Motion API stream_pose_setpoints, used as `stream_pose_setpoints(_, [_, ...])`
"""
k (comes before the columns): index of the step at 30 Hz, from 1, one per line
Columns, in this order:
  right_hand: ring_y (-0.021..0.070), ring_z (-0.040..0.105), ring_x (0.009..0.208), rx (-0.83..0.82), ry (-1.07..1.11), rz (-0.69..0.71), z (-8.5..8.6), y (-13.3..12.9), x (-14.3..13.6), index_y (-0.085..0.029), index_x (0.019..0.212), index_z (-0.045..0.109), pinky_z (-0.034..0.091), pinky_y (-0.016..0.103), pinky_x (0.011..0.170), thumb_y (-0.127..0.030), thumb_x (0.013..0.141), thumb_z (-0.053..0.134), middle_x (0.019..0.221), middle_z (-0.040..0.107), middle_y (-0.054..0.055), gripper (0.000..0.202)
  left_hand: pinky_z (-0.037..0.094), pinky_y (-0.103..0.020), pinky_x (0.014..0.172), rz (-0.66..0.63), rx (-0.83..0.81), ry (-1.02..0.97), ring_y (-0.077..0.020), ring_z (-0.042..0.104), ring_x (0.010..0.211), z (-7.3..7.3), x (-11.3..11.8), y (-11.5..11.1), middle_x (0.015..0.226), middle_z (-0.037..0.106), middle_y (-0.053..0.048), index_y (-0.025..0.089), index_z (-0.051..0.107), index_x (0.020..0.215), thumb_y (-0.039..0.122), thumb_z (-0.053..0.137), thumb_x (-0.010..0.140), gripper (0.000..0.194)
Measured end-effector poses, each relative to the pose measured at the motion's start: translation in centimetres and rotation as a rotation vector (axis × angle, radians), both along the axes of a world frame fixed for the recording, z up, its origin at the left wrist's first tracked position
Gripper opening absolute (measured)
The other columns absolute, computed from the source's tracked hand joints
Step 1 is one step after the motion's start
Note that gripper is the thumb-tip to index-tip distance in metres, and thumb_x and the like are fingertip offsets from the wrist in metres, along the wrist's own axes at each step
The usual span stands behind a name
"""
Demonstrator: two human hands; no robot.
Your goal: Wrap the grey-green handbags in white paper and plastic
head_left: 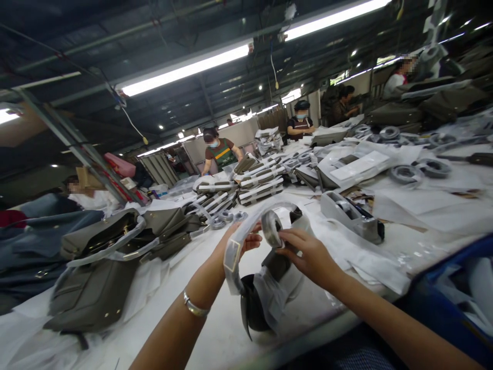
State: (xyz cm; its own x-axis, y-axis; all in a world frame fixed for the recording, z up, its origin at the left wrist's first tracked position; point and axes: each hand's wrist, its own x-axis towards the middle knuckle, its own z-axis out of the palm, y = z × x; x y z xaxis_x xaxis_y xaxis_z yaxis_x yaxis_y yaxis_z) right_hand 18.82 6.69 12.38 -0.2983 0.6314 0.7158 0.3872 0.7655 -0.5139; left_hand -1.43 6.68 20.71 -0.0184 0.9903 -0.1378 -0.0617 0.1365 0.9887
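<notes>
My right hand [308,253] pinches the lower edge of a grey coiled roll [271,229], possibly a wound strap or tape; I cannot tell which. My left hand [242,240] is just left of the roll, its fingers apart and slightly bent. A bag handle [232,255] wrapped in whitish film arches in front of that hand and hides part of it. Below both hands, a dark bag [254,303], partly covered with white wrapping, sits on the white table [192,308]. Around my left wrist is a silver bracelet [195,306].
To the left lie olive-brown handbags [96,293]. A grey tape dispenser [350,218] is at the right, with wrapped coils [406,174] beyond it. Stacked wrapped pieces [262,190] fill the middle back. Co-workers [221,151] are behind the table; a blue bin [442,277] is at right.
</notes>
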Motion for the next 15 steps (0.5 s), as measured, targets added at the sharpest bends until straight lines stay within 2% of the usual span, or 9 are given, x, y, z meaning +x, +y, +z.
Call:
stream_pose_setpoints(2, [0.0204, 0.067, 0.082, -0.208, 0.066, 0.023, 0.4, -0.7, -0.2, -0.021, 0.110, 0.070, 0.055, 0.032, 0.074, -0.039, 0.090, 0.064, 0.095, 0.073, 0.007, 0.028, 0.052, -0.018, 0.052, 0.033, -0.027, -0.017, -0.0073, 0.058, 0.055, 0.9, -0.8, -0.7, 0.086, 0.071, -0.006, 0.013, 0.068, 0.092, 0.032, 0.067, 0.087, 0.020])
stream_pose_setpoints(5, [0.0166, 0.063, 0.068, -0.499, 0.160, 0.083, 1.4, -1.6, -0.9, -0.020, 0.102, 0.072, 0.050, 0.027, 0.061, -0.047, 0.086, 0.066, 0.079, 0.070, 0.002, 0.032, 0.049, -0.016, 0.047, 0.041, -0.088, -0.037, -0.0066, 0.055, 0.052, 2.7, -1.8, -2.2, 0.083, 0.070, -0.007, 0.012, 0.069, 0.088, 0.044, 0.050, 0.097, 0.038])
stream_pose_setpoints(6, [0.0159, 0.061, 0.066, -0.576, 0.200, 0.113, 1.8, -1.7, -1.3, -0.020, 0.098, 0.073, 0.048, 0.026, 0.059, -0.049, 0.084, 0.067, 0.075, 0.068, 0.001, 0.033, 0.049, -0.017, 0.048, 0.018, -0.089, -0.029, -0.0073, 0.056, 0.053, 3.3, -2.0, -2.7, 0.081, 0.070, -0.007, 0.012, 0.069, 0.087, 0.048, 0.049, 0.097, 0.043])
stream_pose_setpoints(8, [0.0144, 0.059, 0.063, -0.713, 0.286, 0.205, 2.5, -1.8, -2.2, -0.017, 0.092, 0.073, 0.047, 0.025, 0.056, -0.052, 0.081, 0.069, 0.072, 0.066, 0.001, 0.036, 0.052, -0.018, 0.055, -0.041, -0.027, 0.030, -0.0087, 0.058, 0.059, 4.4, -2.0, -3.6, 0.081, 0.069, -0.006, 0.012, 0.070, 0.085, 0.049, 0.059, 0.092, 0.039])
stream_pose_setpoints(11, [0.0123, 0.059, 0.063, -0.843, 0.430, 0.388, 3.4, -1.8, -3.7, -0.015, 0.095, 0.073, 0.049, 0.025, 0.059, -0.053, 0.079, 0.070, 0.081, 0.069, 0.003, 0.041, 0.049, -0.017, 0.058, -0.103, 0.104, 0.184, -0.0091, 0.058, 0.063, 5.0, -1.5, -4.4, 0.076, 0.066, -0.001, 0.015, 0.070, 0.085, 0.044, 0.074, 0.080, 0.030])
stream_pose_setpoints(15, [0.0138, 0.063, 0.075, -0.872, 0.578, 0.549, 4.3, -2.1, -5.1, -0.016, 0.104, 0.073, 0.052, 0.028, 0.076, -0.050, 0.079, 0.074, 0.086, 0.069, 0.004, 0.042, 0.044, -0.020, 0.055, -0.113, 0.183, 0.320, -0.0112, 0.055, 0.061, 4.3, -1.0, -4.4, 0.072, 0.063, 0.001, 0.017, 0.068, 0.084, 0.049, 0.071, 0.080, 0.032])
